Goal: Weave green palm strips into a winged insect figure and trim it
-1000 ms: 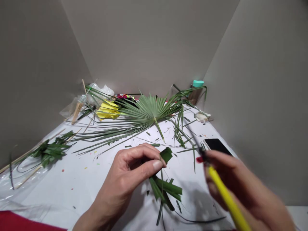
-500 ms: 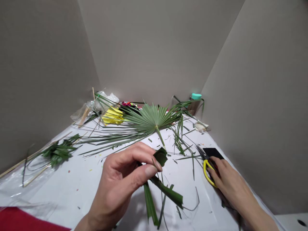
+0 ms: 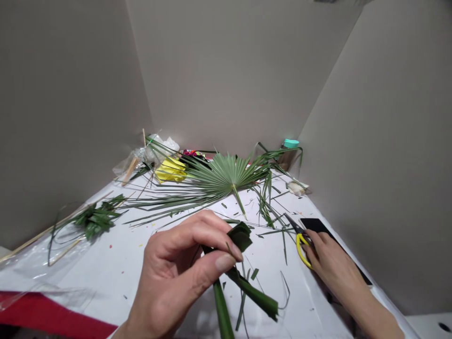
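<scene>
My left hand is closed, thumb and fingertips pinching a folded green palm leaf strip. Folded loops stick up past the fingertips, and long rolled ends hang below over the table. At the right, my right hand has its fingers bent around the yellow handles of a pair of scissors. The blades point away and to the left, slightly apart. Part of the handles is hidden by the fingers. Beneath that hand lies a flat black slab.
A large fan palm leaf spreads across the white table. Leaf scraps are scattered to its right. Leftward lie a bundle of leaf pieces and clear plastic. Yellow crumpled material and a teal-lidded bottle stand farther back.
The scissors' blades have swung slightly left with my right hand at their handles, baring more of the black slab. My left hand keeps its pinch; the leaf strip is a little lower. The view has shifted slightly.
</scene>
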Demonstrator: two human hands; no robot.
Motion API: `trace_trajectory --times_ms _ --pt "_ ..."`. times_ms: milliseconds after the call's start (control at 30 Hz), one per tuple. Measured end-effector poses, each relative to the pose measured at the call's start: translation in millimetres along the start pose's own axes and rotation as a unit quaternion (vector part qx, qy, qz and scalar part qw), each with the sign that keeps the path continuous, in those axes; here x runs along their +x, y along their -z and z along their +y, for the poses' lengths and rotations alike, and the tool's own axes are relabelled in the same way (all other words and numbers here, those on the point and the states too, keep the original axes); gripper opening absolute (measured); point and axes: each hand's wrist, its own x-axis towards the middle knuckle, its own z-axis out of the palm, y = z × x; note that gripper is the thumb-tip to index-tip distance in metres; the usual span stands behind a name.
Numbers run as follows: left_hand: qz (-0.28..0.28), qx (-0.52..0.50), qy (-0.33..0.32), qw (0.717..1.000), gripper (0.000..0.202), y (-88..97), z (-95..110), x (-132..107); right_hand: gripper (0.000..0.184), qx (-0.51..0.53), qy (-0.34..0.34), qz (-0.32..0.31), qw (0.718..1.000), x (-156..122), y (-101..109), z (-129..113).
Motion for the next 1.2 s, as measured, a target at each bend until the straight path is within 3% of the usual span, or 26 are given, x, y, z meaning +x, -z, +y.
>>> trace_trajectory --times_ms 133,267,433,567,800,967,1200 --pt "0.029 0.004 -0.007 1.000 0.012 -3.3 -1 3 0.027 0.038 0.016 0.020 0.999 7 12 -4" --pt "0.014 0.020 -0.011 1.000 0.012 -4.4 -4 7 0.027 0.164 0.036 0.077 0.983 12 58 -33" --pt "-0.008 0.052 -0.036 0.998 0.014 -9.1 -5 11 0.028 0.401 0.153 0.049 0.902 1 141 -105" --pt "-0.021 0.078 -0.069 0.994 0.014 -12.8 2 15 0.008 0.499 0.238 -0.021 0.833 -6 176 -146" --pt "-0.034 0.095 -0.090 0.991 0.017 -14.5 11 22 0.012 0.559 0.242 -0.063 0.791 -5 178 -159" --pt "-0.054 0.063 -0.054 0.995 0.016 -14.8 14 33 0.017 0.582 0.230 -0.087 0.775 -9 176 -158" --pt "-0.110 0.050 0.009 0.993 0.004 -7.9 10 56 0.014 0.663 0.202 -0.071 0.718 -9 171 -151"
